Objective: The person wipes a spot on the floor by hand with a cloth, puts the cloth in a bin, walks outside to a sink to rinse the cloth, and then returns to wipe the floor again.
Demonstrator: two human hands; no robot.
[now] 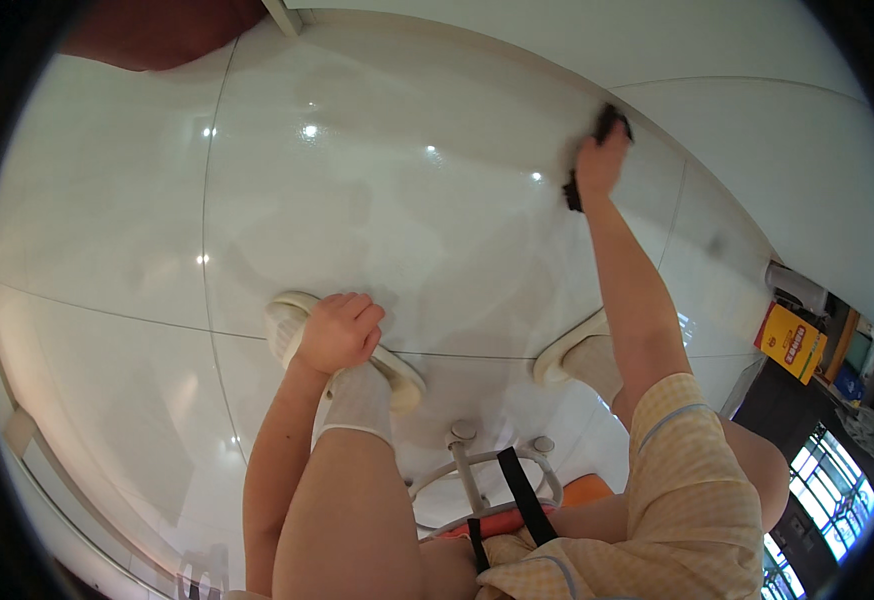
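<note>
At the upper right my right hand (602, 160) reaches out, its fingers closed round a black object (613, 122). The object sticks out on both sides of the hand, down at the glossy floor beside the foot of the white panel; its exact kind is too blurred to tell. My left hand (342, 333) is curled into a loose fist above my left slipper (409, 388), with nothing visible in it. A second cream slipper (554, 362) is on my right foot.
White floor tiles (287, 220) reflect several lights. A curved white panel (747, 130) bounds the far right. Dark red fabric (167, 35) hangs at the upper left. A yellow box (790, 343) stands among stored items on the right. Beneath me is a stool with a metal frame (469, 475).
</note>
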